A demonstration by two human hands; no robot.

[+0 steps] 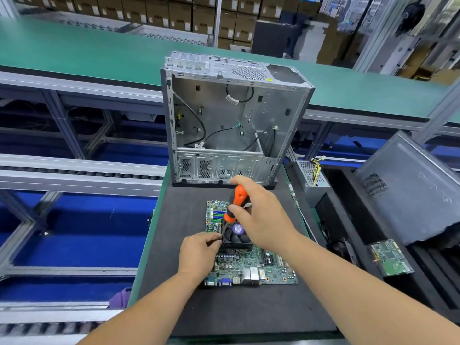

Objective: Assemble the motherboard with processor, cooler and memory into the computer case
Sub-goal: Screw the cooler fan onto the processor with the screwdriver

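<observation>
Your right hand [258,215] grips the orange and black handle of the screwdriver [235,204], fingers curled round it, with the shaft angled down toward the left edge of the cooler [236,236]. Your left hand [199,255] pinches the lower shaft of the screwdriver between thumb and fingertips, just beside the cooler's fan. The cooler sits on the motherboard [251,266], which lies flat on the black mat [179,220] covering the desk. The computer case [234,120] stands upright at the far end of the mat, its open side facing you, with loose black cables hanging inside. It is apart from the motherboard. To your right, a power supply [313,180] with yellow wires, a second circuit board [390,257] and a grey case panel [410,188] lie beside the mat
</observation>
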